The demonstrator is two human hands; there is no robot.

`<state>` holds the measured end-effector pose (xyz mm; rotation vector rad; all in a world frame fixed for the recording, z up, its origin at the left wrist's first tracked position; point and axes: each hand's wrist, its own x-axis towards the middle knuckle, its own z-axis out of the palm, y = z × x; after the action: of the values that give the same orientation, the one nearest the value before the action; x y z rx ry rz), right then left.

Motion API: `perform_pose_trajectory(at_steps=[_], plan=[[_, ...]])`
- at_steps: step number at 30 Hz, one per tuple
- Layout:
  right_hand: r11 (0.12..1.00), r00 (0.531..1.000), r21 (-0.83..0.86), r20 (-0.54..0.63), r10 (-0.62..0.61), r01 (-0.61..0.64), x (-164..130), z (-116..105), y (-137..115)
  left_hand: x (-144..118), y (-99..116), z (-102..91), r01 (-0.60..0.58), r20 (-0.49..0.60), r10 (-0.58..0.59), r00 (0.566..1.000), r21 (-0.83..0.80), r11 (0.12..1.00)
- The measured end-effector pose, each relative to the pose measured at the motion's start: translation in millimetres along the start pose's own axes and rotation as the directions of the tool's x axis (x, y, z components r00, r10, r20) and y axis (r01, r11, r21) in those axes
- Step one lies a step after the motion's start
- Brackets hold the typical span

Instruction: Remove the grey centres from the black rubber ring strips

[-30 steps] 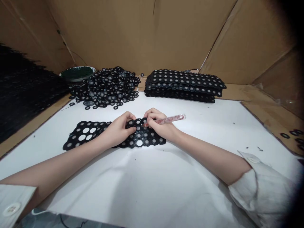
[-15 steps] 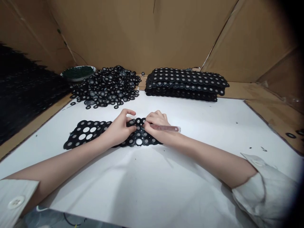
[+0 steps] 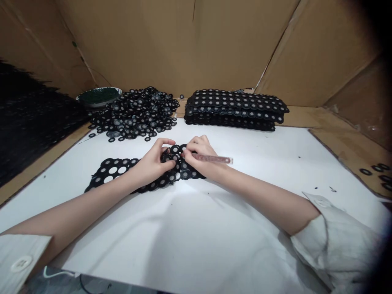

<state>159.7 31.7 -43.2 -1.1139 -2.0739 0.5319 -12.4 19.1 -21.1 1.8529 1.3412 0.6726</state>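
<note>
A flexible black sheet of joined rings [image 3: 98, 179] lies across the white tabletop, with several round white gaps showing in its left part. My left hand [image 3: 154, 163] grips the sheet near its middle, thumb on top and index finger raised in a curve. My right hand [image 3: 202, 157] is closed around a slim tool with a flat reddish-brown handle [image 3: 214, 158] bearing pale lettering; its working end is hidden by my fingers. That hand rests against the sheet's right part, close to the left fingertips. The sheet bends between both hands.
A heap of loose black rings [image 3: 137, 114] stands at the back left, beside a white-rimmed bowl [image 3: 99, 98] of dark green stuff. Stacked ring sheets [image 3: 235, 108] lie at the back right. Several stray rings [image 3: 366, 172] lie at the right edge. Cardboard walls [image 3: 147, 45] enclose the table.
The sheet's right part has swung up and away from me, so the sheet now bends at the middle. My right hand has moved slightly away from me with it, still holding the tool.
</note>
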Motion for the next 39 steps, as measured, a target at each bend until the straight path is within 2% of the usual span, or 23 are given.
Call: perform_pose_trajectory(at_steps=[3,4,7,10,12,15,19,24,26,28,32,39], plan=[[0.932,0.991,0.339,0.018,0.131,-0.129,3.0,-1.3,6.0,-1.6,-4.6,-1.9,-0.013,0.023,0.013,1.000,-0.012,1.000],[0.871,0.983,0.459,0.023,0.183,-0.173,4.0,-1.3,8.0,-1.9,-6.1,-2.1,-0.006,0.013,0.006,1.000,-0.016,1.000],[0.618,0.943,0.745,0.047,0.328,-0.252,7.1,-2.0,12.7,-1.4,-8.9,-1.7,0.025,-0.036,-0.028,0.999,-0.071,0.997],[0.432,0.903,0.848,0.115,0.414,-0.306,9.6,-4.7,13.8,0.1,-8.4,-2.0,0.075,-0.063,-0.086,0.994,-0.164,0.984],[0.401,0.895,0.853,0.153,0.419,-0.334,10.4,-6.4,13.5,1.0,-7.2,-2.8,0.107,-0.107,-0.130,0.986,-0.193,0.975],[0.446,0.910,0.822,0.194,0.366,-0.354,10.1,-6.5,14.5,1.9,-6.5,-3.7,0.120,-0.151,-0.159,0.976,-0.242,0.963],[0.567,0.928,0.741,0.220,0.301,-0.360,7.4,-3.9,15.7,1.8,-8.0,-3.6,0.107,-0.147,-0.142,0.979,-0.226,0.968],[0.852,0.972,0.481,0.010,0.234,-0.210,1.4,-5.8,5.0,-1.2,-8.5,-3.7,0.070,-0.147,-0.068,0.987,0.008,0.997],[0.908,0.974,0.377,-0.058,0.220,-0.183,-0.3,-7.4,0.8,-3.2,-6.1,-4.1,0.067,-0.129,-0.060,0.990,0.056,0.996],[0.923,0.970,0.342,-0.101,0.222,-0.175,-1.1,-8.4,-0.7,-4.8,-2.2,-4.8,0.076,-0.070,-0.073,0.995,0.033,0.997],[0.921,0.967,0.351,-0.118,0.224,-0.171,-1.1,-8.4,1.5,-5.5,5.2,-6.0,0.107,0.077,-0.098,0.992,-0.123,0.987],[0.904,0.973,0.396,-0.089,0.213,-0.162,-1.5,-5.7,2.7,-5.4,6.3,-5.2,0.123,0.038,-0.120,0.992,-0.071,0.990]])
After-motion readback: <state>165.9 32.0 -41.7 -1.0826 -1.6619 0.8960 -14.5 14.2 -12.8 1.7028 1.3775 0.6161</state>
